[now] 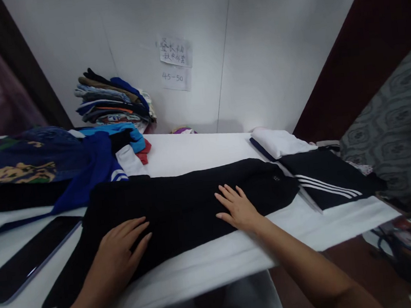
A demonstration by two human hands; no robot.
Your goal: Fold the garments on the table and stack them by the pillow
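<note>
A black garment [183, 205] lies lengthwise along the tabletop [194, 151], left hand [118, 251] and right hand [239, 210] resting flat on it, each grip clasping nothing, I'd guess to keep it smooth

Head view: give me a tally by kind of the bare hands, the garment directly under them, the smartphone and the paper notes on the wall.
Bare hands: 2 (left hand, right hand)
Black garment under them: 1
Smartphone: 1
Handwritten wall notes: 2 (upper note, lower note)
Total: 6
</note>
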